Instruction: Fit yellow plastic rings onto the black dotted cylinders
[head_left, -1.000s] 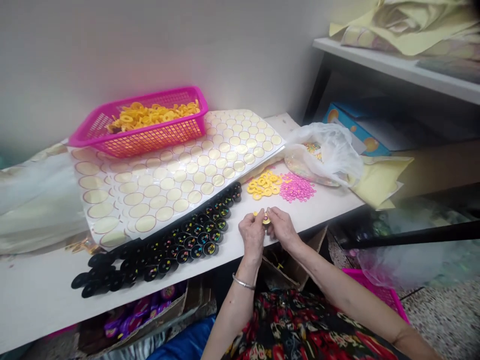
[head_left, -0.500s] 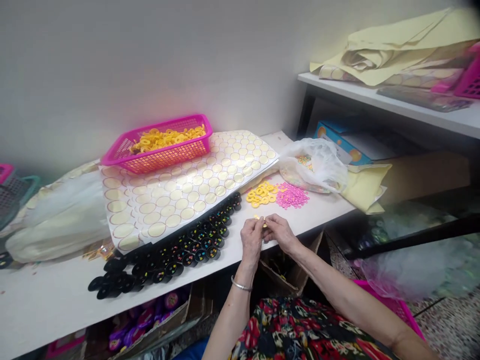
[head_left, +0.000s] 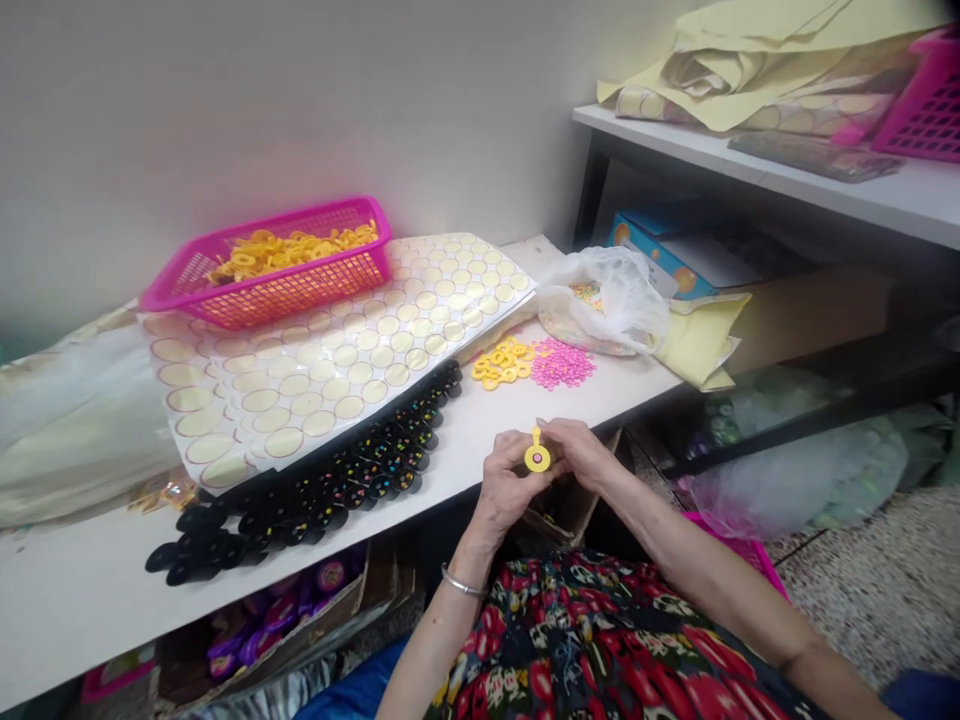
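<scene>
My left hand (head_left: 504,484) and my right hand (head_left: 584,452) meet at the front edge of the white table (head_left: 90,590). Together they pinch a small yellow ring piece (head_left: 537,457) with a pink centre and a short stem pointing up. Both hands are closed around it. Just beyond them lie a small pile of yellow rings (head_left: 502,363) and a pile of pink beads (head_left: 562,364). Rows of black round caps with coloured dots (head_left: 352,472) run diagonally to the left of my hands.
A sheet of round stickers (head_left: 330,357) covers the table's middle, with a pink basket of yellow rings (head_left: 274,263) behind it. A clear plastic bag (head_left: 607,297) lies at the right end. A shelf (head_left: 757,170) with yellow paper stands right. Cardboard boxes (head_left: 300,625) sit under the table.
My hands have drawn back toward the table's edge and turned the yellow piece so that its face and stem show. The view has shifted slightly.
</scene>
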